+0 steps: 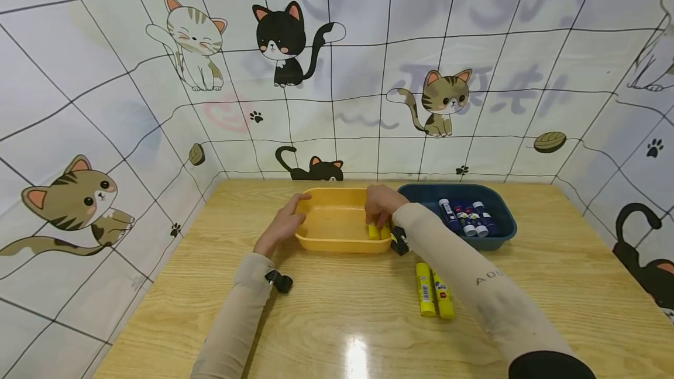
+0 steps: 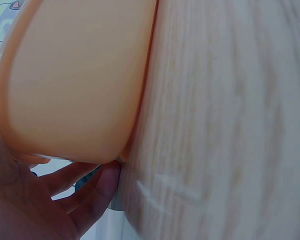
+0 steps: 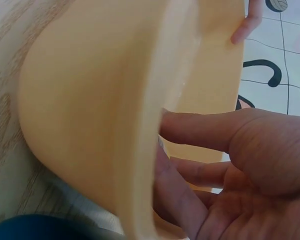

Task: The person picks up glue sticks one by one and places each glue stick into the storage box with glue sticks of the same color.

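Note:
My left hand (image 1: pixel 284 224) grips the left end of a yellow plastic tray (image 1: pixel 342 245), thumb at the rim and fingers round the outside. In the left wrist view its fingertips (image 2: pixel 109 177) press low against the tray wall. Inside the tray's right end, my right hand (image 1: pixel 383 200) reaches down and pinches a yellow glue stick (image 1: pixel 373 231). Another yellow stick (image 1: pixel 385 230) lies right beside it. From the right wrist view, the tray's near wall hides most of what the thumb and fingers (image 3: pixel 190 127) hold, leaving only a printed sliver.
A dark blue tray (image 1: pixel 500 215) stands to the right of the yellow one, with several blue, white-capped glue sticks (image 1: pixel 476 221) in it. Two yellow glue sticks (image 1: pixel 425 291) lie on the wooden table (image 1: pixel 326 309) beside my right forearm. A cat-patterned cloth (image 1: pixel 363 75) rises behind the table.

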A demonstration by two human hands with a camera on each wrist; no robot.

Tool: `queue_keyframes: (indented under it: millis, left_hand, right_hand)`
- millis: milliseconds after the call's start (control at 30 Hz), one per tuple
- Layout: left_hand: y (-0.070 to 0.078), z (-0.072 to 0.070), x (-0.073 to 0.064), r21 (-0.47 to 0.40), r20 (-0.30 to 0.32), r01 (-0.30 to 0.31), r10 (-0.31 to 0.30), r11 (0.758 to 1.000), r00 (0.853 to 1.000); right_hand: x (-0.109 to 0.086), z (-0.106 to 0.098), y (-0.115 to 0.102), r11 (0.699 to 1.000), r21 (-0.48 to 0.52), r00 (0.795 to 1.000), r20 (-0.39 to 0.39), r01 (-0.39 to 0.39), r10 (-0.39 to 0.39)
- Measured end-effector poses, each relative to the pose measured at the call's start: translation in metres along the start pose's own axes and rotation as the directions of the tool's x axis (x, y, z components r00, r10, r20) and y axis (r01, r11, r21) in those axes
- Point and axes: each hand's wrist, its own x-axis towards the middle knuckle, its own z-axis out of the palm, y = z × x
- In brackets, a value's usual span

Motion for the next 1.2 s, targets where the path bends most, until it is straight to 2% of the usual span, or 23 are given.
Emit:
queue_keyframes:
  millis: [333,633,833,1000,1200]
  left_hand:
    - [0.000,0.000,0.000,0.001,-0.009,-0.006,0.006,1.000,1.000]
    - [0.001,0.000,0.000,-0.009,-0.009,0.014,-0.014,1.000,1.000]
    - [-0.001,0.000,0.000,-0.010,-0.005,0.013,-0.013,1.000,1.000]
    - [-0.002,0.000,0.000,-0.006,-0.008,0.009,-0.009,1.000,1.000]
    - [0.000,0.000,0.000,0.004,-0.010,-0.006,0.006,1.000,1.000]
  right_hand:
    - [-0.001,0.000,0.000,1.000,0.014,1.000,-0.001,-0.002,0.002]
    - [0.003,-0.002,0.004,0.999,0.045,1.000,0.006,-0.009,0.009]
    - [-0.010,-0.012,0.008,0.993,0.084,0.997,0.007,0.077,-0.078]
    - [-0.028,-0.022,0.015,0.973,0.131,0.981,-0.012,0.192,-0.193]
    - [-0.052,-0.031,0.031,0.951,0.176,0.967,-0.011,0.253,-0.256]
